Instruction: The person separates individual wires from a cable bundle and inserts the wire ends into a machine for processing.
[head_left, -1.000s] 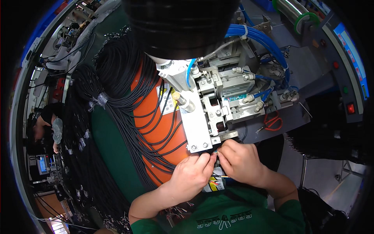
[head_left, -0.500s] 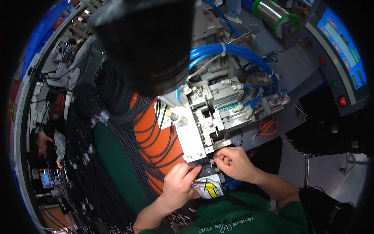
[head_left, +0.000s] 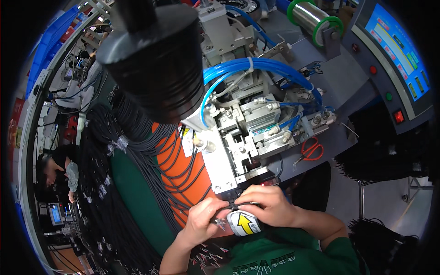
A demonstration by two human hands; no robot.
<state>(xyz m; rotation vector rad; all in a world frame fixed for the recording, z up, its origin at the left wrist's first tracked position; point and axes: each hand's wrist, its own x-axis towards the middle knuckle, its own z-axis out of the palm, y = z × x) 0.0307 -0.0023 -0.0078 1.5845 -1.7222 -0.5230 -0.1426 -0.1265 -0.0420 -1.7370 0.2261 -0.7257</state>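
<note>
A short stretch of black cable (head_left: pixel 237 206) spans the gap between my two hands, just in front of the metal fixture. My left hand (head_left: pixel 200 219) pinches it on the left, with stripped, pale wire ends (head_left: pixel 220 223) sticking out below the fingers. From the other side, my right hand (head_left: pixel 269 204) grips it between thumb and fingers. Below the cable, close to my green shirt, is a white label with a yellow arrow (head_left: pixel 244 224). The machine's white plate (head_left: pixel 215 162) and metal clamps (head_left: pixel 243 153) stand just beyond my fingers.
A black extraction nozzle (head_left: pixel 156 68) hangs over the bench. Black cables (head_left: pixel 142 156) run across an orange surface (head_left: pixel 176 160) at left. Red-handled scissors (head_left: pixel 311 150) lie right of the machine, below blue air tubes (head_left: pixel 275 66). A wire spool (head_left: pixel 311 18) and screen (head_left: pixel 396 52) stand farther right.
My hands have drawn back slightly from the fixture toward me. The right hand has moved down and turned, and the cable now shows between both hands. The view has shifted slightly.
</note>
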